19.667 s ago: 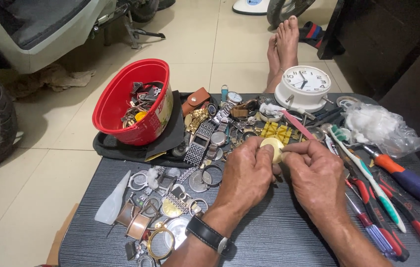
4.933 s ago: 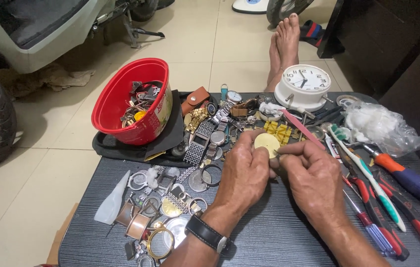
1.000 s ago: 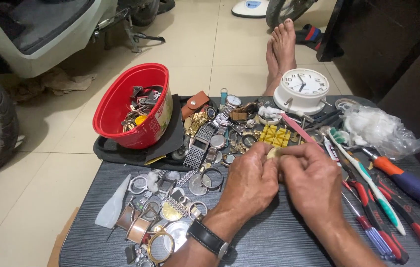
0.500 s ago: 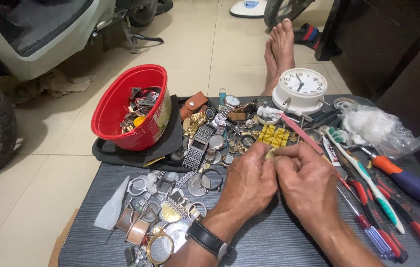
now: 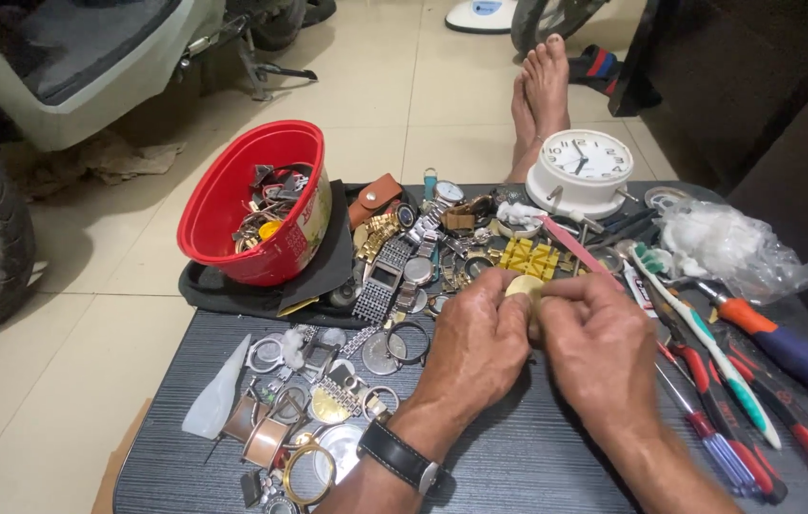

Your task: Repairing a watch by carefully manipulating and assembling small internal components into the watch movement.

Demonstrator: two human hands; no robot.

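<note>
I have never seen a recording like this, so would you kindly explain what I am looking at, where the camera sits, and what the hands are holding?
There is no machine here: a person works with two bare hands, and one camera worn on the head looks down at them. The left hand, with a black wristwatch on its wrist, and the right hand together pinch a small round pale-gold part between their fingertips, so each grip is closed on it.

They work over a dark ribbed tabletop. On it lie loose metal watch cases and rings, a red plastic bowl of parts, a white round alarm clock, a crumpled clear plastic bag, and red-handled screwdrivers and pliers. Bare feet rest on the tiled floor beyond.
</note>
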